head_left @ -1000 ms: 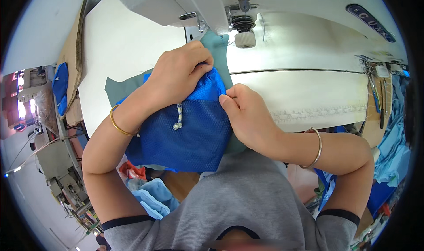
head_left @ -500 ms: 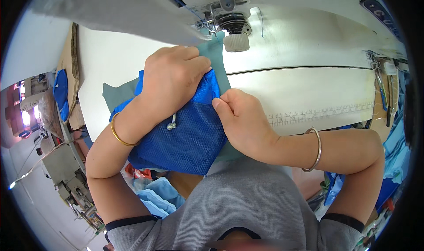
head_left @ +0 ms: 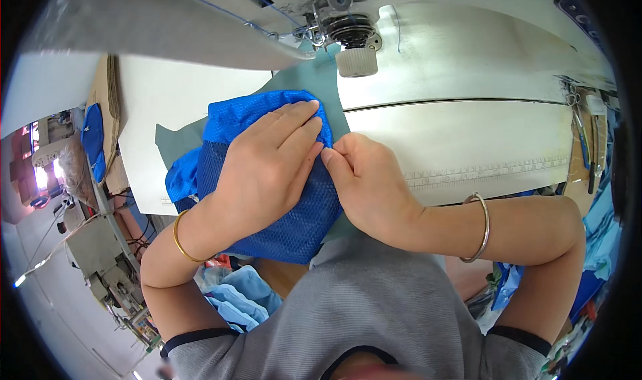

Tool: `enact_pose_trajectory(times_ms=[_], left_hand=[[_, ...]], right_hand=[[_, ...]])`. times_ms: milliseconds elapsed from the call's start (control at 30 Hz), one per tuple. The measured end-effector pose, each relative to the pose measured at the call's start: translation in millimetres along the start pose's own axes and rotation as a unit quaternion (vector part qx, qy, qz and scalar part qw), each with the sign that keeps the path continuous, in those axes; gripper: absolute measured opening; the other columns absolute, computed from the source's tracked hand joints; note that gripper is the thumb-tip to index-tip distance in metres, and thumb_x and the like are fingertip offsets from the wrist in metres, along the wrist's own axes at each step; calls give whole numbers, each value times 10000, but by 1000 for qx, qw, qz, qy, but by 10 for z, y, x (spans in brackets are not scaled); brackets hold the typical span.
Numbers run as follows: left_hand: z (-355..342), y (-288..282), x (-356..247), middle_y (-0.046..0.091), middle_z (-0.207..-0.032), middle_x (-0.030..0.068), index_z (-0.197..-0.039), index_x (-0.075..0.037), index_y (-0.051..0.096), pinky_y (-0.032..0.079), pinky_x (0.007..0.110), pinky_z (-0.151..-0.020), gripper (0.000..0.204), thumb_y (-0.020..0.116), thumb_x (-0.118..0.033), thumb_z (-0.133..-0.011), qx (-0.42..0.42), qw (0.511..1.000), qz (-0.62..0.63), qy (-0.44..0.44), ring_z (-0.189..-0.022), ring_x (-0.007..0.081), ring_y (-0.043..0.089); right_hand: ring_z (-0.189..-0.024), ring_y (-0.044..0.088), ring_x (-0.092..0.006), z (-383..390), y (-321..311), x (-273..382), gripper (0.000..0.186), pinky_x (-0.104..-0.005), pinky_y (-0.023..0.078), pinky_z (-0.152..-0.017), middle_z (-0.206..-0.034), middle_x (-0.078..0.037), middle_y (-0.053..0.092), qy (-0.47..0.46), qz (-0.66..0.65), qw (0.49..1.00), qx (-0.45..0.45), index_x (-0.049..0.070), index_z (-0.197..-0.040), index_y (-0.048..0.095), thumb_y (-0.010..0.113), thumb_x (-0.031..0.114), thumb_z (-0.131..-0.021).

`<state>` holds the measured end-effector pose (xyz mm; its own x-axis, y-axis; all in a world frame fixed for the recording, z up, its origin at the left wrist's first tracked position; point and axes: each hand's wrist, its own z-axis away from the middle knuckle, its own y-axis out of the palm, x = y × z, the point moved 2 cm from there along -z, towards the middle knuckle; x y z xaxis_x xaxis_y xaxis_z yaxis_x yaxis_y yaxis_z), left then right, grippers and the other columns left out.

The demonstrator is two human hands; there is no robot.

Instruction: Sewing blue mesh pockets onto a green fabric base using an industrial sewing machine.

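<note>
A blue mesh fabric piece with a smoother blue band (head_left: pixel 251 109) along its far edge lies in front of me. Under it spreads a grey-green fabric piece (head_left: pixel 179 146), reaching up beneath the sewing machine head (head_left: pixel 174 22). My left hand (head_left: pixel 267 159) rests flat on the blue piece, its fingers stretched out toward the band's right corner. At the right edge of the same piece, my right hand (head_left: pixel 364 179) has thumb and bent fingers closed on the fabric. The two hands' fingertips nearly meet there.
Above the fabric hangs the machine's tension knob (head_left: pixel 356 62). A printed ruler scale (head_left: pixel 488 171) runs along the white table (head_left: pixel 468 136). Tweezers-like tools (head_left: pixel 580 136) lie at the far right. Light blue cloth (head_left: pixel 244 293) sits below the table edge; another machine stands at left.
My left hand has come nearer and flattened from a closed grip, uncovering the blue band. The white cord end beside it is now hidden. My right hand stays in place.
</note>
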<state>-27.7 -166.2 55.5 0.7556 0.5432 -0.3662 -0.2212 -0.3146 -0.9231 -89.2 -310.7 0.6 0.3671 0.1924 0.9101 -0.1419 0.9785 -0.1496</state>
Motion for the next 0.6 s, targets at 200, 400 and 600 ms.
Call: enact_pose_trajectory(times_ms=[200, 400, 600], left_hand=[[33, 9, -3, 645, -1244, 263, -1090, 76, 680, 543, 448, -989, 304, 722, 8, -796, 24, 1000, -2, -9, -1158, 411, 638], [74, 42, -9, 615, -1267, 259, -1085, 63, 693, 530, 452, -998, 325, 745, -1, -771, 5, 1000, -7, 2, -1183, 416, 614], [93, 23, -8, 621, -1306, 227, -1093, 6, 738, 525, 439, -993, 285, 768, -38, -813, 1, 998, 30, -49, -1190, 399, 623]], right_hand=[[-820, 644, -436, 5, -5, -3, 267, -523, 503, -750, -827, -238, 662, -7, 1, 1000, -3, -22, -888, 607, 558, 206, -1019], [-801, 643, -428, 7, 23, -33, 257, -514, 504, -732, -817, -234, 659, -19, -1, 1000, -9, -22, -880, 604, 575, 197, -1011], [-801, 645, -421, 1, 41, -56, 251, -504, 505, -729, -822, -230, 658, -12, -10, 1000, -5, -22, -876, 602, 582, 191, -1008]])
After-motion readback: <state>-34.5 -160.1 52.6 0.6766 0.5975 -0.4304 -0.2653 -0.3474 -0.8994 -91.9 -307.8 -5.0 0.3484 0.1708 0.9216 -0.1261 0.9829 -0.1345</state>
